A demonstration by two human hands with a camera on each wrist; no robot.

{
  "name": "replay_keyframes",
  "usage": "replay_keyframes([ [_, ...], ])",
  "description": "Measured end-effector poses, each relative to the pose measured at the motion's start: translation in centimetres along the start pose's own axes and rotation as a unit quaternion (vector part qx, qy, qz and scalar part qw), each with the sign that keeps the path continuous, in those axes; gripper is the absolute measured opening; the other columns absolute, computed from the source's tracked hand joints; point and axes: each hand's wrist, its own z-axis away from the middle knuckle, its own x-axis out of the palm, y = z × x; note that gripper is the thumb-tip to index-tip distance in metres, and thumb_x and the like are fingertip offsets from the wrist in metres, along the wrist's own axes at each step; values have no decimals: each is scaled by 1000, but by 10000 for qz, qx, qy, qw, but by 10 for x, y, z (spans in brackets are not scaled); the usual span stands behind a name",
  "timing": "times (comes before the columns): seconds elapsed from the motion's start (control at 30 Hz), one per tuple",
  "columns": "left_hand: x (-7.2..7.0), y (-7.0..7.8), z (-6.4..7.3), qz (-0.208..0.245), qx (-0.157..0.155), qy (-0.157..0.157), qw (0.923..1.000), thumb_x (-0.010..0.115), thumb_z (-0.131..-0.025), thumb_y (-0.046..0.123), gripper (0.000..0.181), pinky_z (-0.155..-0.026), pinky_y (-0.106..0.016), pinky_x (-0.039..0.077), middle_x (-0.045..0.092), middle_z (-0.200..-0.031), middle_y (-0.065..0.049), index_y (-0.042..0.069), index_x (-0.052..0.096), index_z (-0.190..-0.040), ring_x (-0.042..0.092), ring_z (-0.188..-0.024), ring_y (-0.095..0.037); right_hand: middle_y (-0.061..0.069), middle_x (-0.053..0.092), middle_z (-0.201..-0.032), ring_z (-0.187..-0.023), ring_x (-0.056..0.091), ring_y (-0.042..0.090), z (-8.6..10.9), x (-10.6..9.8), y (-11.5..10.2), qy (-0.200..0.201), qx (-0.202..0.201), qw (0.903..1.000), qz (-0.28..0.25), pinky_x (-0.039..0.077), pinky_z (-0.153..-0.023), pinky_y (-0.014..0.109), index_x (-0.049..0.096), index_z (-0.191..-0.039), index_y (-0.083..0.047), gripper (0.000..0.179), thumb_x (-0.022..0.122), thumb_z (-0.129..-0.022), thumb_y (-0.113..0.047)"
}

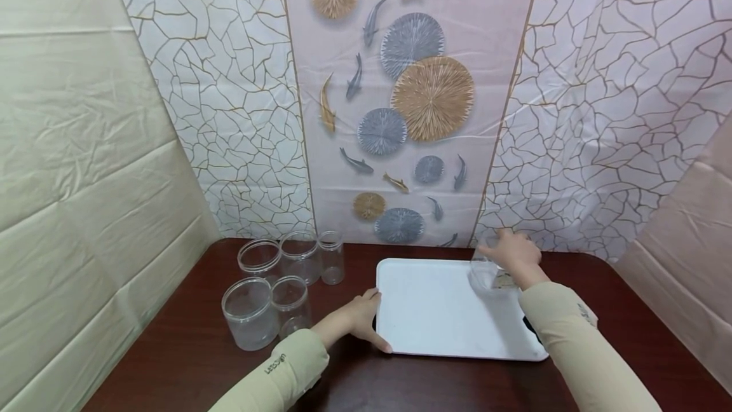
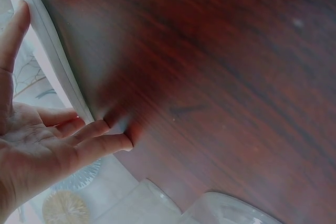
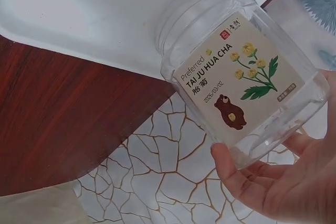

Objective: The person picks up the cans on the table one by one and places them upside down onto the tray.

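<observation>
My right hand (image 1: 513,254) grips a clear plastic jar (image 1: 483,271) by its base end, over the far right part of a white tray (image 1: 440,310). Mouth downward, the labelled jar (image 3: 233,72) reads "TAI JU HUA CHA", with yellow flowers and a brown bear. In the right wrist view its threaded neck meets or nearly meets the tray; I cannot tell which. At the tray's left side, my left hand (image 1: 361,321) spreads along the edge, its thumb by the near corner. The left wrist view has the thumb and fingers (image 2: 100,148) touching the rim and table, fairly straight.
Left of the tray, several clear round containers stand without lids, among them a wide jar (image 1: 251,326) and a slim one (image 1: 332,262). The dark red wooden table (image 1: 412,386) ends at a patterned cloth backdrop (image 1: 246,113). Pale fabric walls (image 1: 74,208) flank both sides.
</observation>
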Motion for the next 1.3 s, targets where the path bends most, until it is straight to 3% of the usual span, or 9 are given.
replay_keyframes([
  [0.2, 0, 2, 0, 44, 27, -15, 10000, 83, -65, 46, 108, -107, -41, 37, 28, -151, -19, -6, 30, -143, 38, -133, -38, 48, 37, -122, -103, 47, 57, -3, 3, 2, -100, 69, 9998, 139, 49, -65, 50, 29, -142, 7, 83, 51, -89, -53],
  [0.6, 1, -3, 1, 149, -44, -144, 9998, 82, -67, 47, 110, -108, -44, 36, 23, -153, -19, -6, 26, -145, 34, -136, -38, 48, 32, -126, -106, 43, 60, -2, 7, -6, -97, 452, 9989, -110, 47, -67, 53, 31, -141, 1, 80, 53, -88, -53],
  [0.9, 2, -5, 4, 177, -51, -187, 9997, 82, -67, 44, 109, -108, -45, 36, 24, -153, -20, -7, 26, -144, 34, -135, -39, 49, 30, -127, -103, 43, 59, -1, 10, -11, -217, 505, 9984, -151, 47, -66, 51, 28, -143, 2, 81, 52, -88, -53],
  [1.3, 0, -1, 1, 271, -59, -298, 9992, 81, -69, 44, 109, -109, -45, 34, 20, -154, -18, -5, 22, -146, 31, -137, -38, 49, 32, -126, -105, 43, 59, -3, 7, -8, -73, 622, 9980, -112, 47, -66, 50, 30, -142, 2, 81, 51, -88, -56],
])
